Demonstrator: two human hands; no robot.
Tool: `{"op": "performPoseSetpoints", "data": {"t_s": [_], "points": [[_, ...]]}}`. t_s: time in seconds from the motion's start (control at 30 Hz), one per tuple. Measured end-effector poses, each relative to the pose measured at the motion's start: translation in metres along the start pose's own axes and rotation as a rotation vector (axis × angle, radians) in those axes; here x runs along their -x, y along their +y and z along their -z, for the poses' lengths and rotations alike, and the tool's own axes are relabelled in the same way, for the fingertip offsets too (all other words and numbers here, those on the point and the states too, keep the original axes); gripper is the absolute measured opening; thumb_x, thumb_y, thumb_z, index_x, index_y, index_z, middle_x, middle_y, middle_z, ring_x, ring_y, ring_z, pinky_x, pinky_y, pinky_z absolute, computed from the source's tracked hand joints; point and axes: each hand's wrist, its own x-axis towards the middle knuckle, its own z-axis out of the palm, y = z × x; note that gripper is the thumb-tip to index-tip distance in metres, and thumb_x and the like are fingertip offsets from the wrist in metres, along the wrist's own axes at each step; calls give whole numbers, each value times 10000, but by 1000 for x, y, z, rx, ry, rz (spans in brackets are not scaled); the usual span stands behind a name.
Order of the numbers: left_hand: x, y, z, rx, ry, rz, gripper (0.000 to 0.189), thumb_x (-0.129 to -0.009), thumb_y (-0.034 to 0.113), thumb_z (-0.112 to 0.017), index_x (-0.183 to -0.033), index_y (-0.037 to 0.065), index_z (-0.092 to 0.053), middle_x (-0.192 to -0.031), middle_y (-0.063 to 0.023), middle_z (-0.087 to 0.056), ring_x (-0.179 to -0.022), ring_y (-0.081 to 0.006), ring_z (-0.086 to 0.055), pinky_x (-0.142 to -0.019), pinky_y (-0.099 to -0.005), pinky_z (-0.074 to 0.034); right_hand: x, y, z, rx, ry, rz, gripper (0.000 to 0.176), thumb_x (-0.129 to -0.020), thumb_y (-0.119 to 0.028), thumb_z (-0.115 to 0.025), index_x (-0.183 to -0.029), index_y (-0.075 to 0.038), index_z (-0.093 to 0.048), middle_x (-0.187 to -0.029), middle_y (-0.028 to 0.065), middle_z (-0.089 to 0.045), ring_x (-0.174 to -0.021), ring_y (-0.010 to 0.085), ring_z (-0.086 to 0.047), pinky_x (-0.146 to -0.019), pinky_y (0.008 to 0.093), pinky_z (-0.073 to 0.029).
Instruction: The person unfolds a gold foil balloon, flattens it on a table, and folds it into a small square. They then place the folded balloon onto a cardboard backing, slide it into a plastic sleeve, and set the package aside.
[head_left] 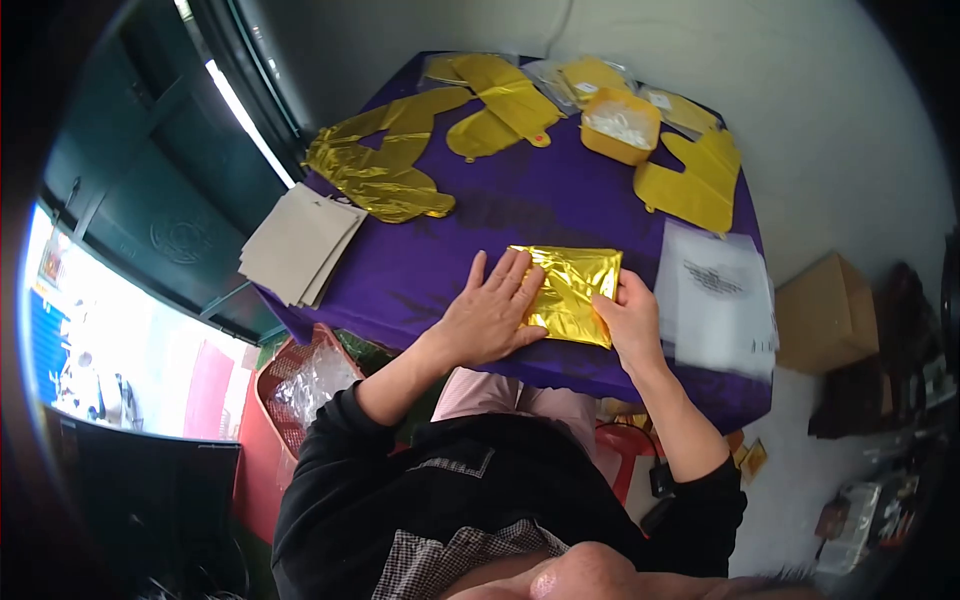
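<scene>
A folded gold foil balloon (572, 295), flat and roughly square, lies near the front edge of the purple-covered table. Spread flat over its left side is my left hand (492, 312), palm down with the fingers apart. My right hand (630, 315) grips the packet's right edge, thumb on top; its other fingers are partly hidden by the edge. To the right of that hand rests a stack of clear printed plastic bags (712, 300). Grey-white cards (300, 245) are piled at the table's left edge.
Unfolded gold foil balloons (385, 165) lie across the back, another (690, 185) at the right. A yellow tub (620, 128) holds whitish pieces. A red basket (285, 390) with clear plastic stands below left; a cardboard box (828, 312) is right of the table (520, 215).
</scene>
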Motion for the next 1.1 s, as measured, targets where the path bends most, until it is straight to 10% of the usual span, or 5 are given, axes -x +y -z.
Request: {"op": "performPoseSetpoints", "data": {"t_s": [0.37,0.47,0.6,0.7,1.1], "points": [[-24,-5,19,146,107,-90,1090,-851,698,-543,-1509,-72,-139,-1561,-311,-155,-1476,-439,-119,-1190,-547,-110,-8,13,1,120,6,77,319,-869,80,-570,-1186,88,-535,-1000,109,-695,-842,129,-670,-744,246,-531],[-43,-2,6,142,67,-156,1220,-763,785,-564,-1517,-64,-117,-1569,-297,-148,-1476,-436,-123,-1191,-544,-118,-12,15,4,328,44,156,326,-790,-60,-658,-1081,71,-595,-839,212,-693,-769,284,-705,-699,353,-535],[-51,-2,-12,117,94,-218,1219,-750,864,-451,-1494,-73,-215,-1523,-309,-266,-1428,-465,-246,-1156,-576,-197,-6,-13,10,569,-28,167,319,-822,-9,-636,-1119,87,-568,-920,161,-706,-800,204,-698,-687,319,-530],[-51,-1,-12,50,100,-235,1206,-752,874,-424,-1485,-67,-250,-1514,-306,-288,-1410,-470,-279,-1143,-586,-216,0,-25,17,781,14,193,337,-835,-48,-633,-1156,49,-605,-985,228,-682,-848,409,-660,-739,412,-533],[-51,-1,-6,69,75,-261,1152,-764,854,-445,-1470,-43,-290,-1518,-290,-281,-1410,-476,-259,-1135,-616,-203,-3,-10,53,1038,-194,690,468,-788,105,-523,-1251,65,-575,-1301,144,-548,-1150,321,-489,-1008,386,-430]]}}
